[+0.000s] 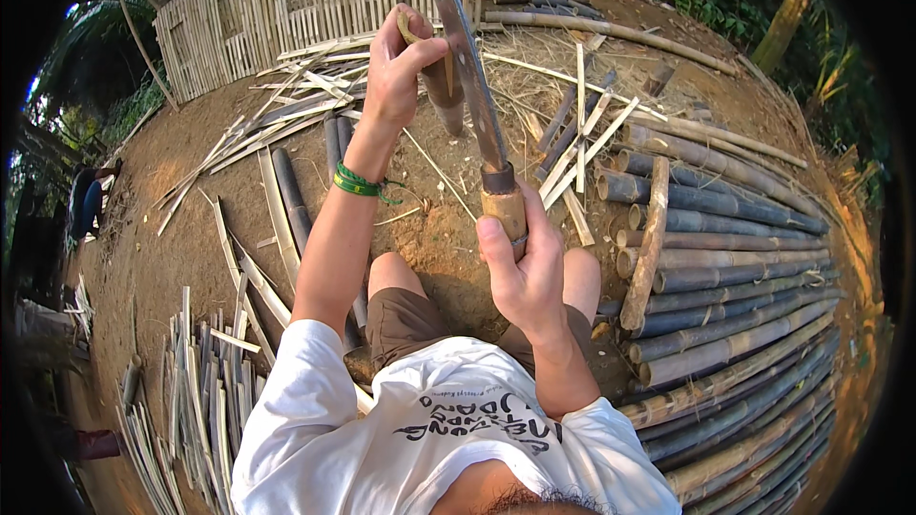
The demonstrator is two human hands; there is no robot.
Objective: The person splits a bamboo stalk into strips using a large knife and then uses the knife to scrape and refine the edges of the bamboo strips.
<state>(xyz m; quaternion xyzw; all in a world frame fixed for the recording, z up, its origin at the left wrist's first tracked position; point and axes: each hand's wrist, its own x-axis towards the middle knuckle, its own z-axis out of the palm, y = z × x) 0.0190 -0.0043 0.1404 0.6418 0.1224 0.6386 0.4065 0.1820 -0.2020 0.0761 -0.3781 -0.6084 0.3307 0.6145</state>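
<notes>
Seen from above, a seated person works outdoors on bare earth. The right hand (523, 267) is wrapped tight around the wooden handle of a long knife (465, 57), whose blade runs up and away from the body, tilted slightly left. The left hand (401, 62), held farther out at arm's length, is closed around a short bamboo piece (444, 86) that stands roughly upright, just left of the blade and touching or nearly touching it; the blade's long axis lies almost parallel to the piece. A green band (358, 183) circles the left wrist. No packages, labels or signs show on the ground. Dark bamboo poles (725, 257) lie stacked to the right, pale split strips (205, 372) to the left, and a woven bamboo panel (286, 0) stands beyond.
</notes>
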